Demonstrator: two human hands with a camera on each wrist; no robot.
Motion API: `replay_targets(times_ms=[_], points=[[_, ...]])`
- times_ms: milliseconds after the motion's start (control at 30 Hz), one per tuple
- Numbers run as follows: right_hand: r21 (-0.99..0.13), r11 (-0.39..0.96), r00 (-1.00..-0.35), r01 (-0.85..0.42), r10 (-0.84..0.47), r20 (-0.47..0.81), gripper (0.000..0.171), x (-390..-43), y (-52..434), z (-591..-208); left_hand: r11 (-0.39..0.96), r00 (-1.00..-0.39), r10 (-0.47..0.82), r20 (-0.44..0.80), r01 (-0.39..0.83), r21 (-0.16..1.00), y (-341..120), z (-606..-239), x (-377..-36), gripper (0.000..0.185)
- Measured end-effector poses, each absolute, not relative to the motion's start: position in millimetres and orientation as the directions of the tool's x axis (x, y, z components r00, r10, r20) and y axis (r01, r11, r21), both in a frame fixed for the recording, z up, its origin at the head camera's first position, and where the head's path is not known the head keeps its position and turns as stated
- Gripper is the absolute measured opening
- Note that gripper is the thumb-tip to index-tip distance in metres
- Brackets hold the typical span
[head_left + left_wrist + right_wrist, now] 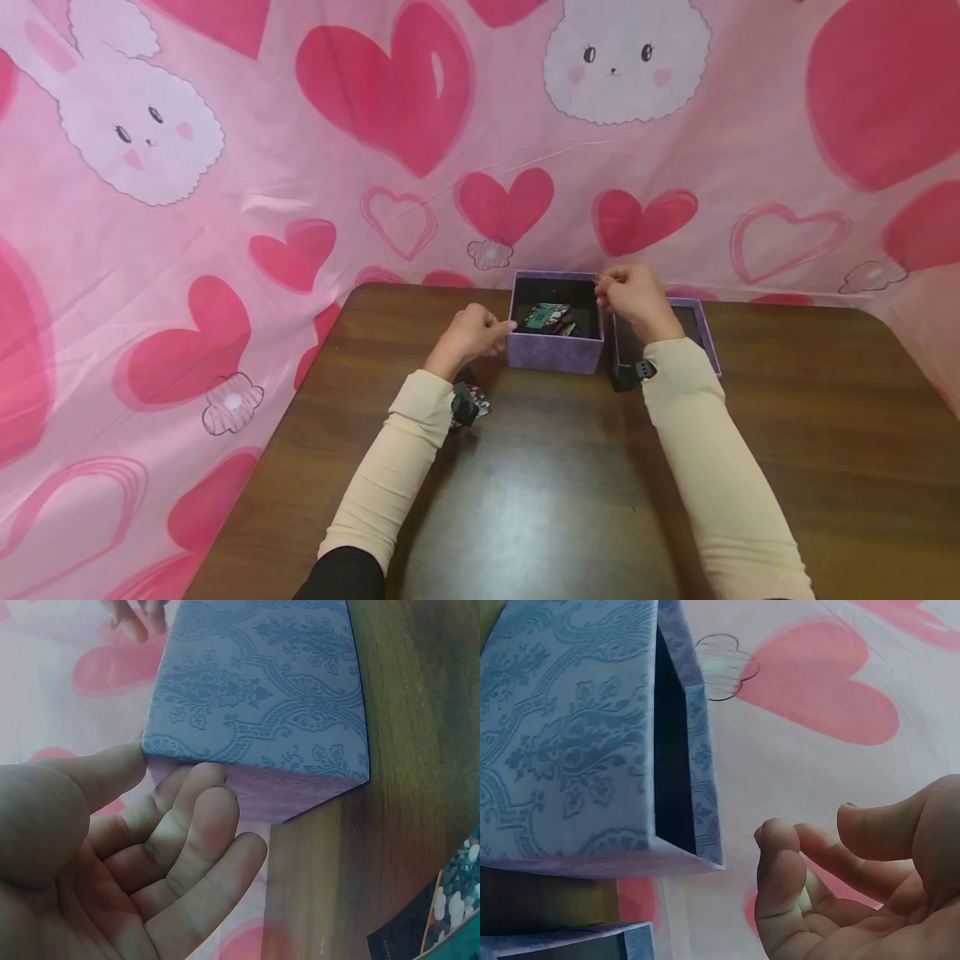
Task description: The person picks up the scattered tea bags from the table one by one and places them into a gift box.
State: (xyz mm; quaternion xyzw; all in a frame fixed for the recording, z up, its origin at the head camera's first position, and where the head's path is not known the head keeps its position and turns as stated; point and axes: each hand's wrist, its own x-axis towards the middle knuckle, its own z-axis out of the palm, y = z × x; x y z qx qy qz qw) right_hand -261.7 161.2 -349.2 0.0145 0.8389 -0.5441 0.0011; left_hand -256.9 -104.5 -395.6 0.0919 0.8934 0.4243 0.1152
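Pink heart-print cloth backs our dark wooden desk (525, 500); the open purple patterned box (555, 354) sits between our hands, left hand (474, 331) relaxed touching its left wall, right hand (630, 298) loosely curled, grasping nothing, at its far right corner.

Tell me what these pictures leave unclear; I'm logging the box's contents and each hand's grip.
- Contents of the purple box: head view shows small green and dark items, too small to identify; both wrist views show only its outer walls.
- Lid: largely hidden behind the right hand and sleeve.
- Right hand contact with the box rim: cannot tell.
- Patterned object near the left hand: cut off by the frame edge.
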Motion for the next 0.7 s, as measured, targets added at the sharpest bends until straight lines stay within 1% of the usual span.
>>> replay_targets(times_ms=[233,500,700], points=[[-0.913,0.407,-1.000,0.004,0.015,0.003,0.030,-252.6,160.4,-340.3,0.628,-0.958,0.256,-0.126,0.066,0.776,-103.3,-395.9,-256.5,0.036],[-0.918,0.396,-0.999,-0.034,-0.045,0.018,0.025,-242.2,152.0,-341.9,0.623,-0.960,0.252,-0.124,0.063,0.779,-102.0,-396.0,-255.9,0.035],[-0.908,0.417,-0.995,-0.038,-0.100,-0.005,0.023,-232.8,139.5,-343.8,0.624,-0.957,0.262,-0.125,0.069,0.779,-102.5,-394.9,-255.8,0.035]])
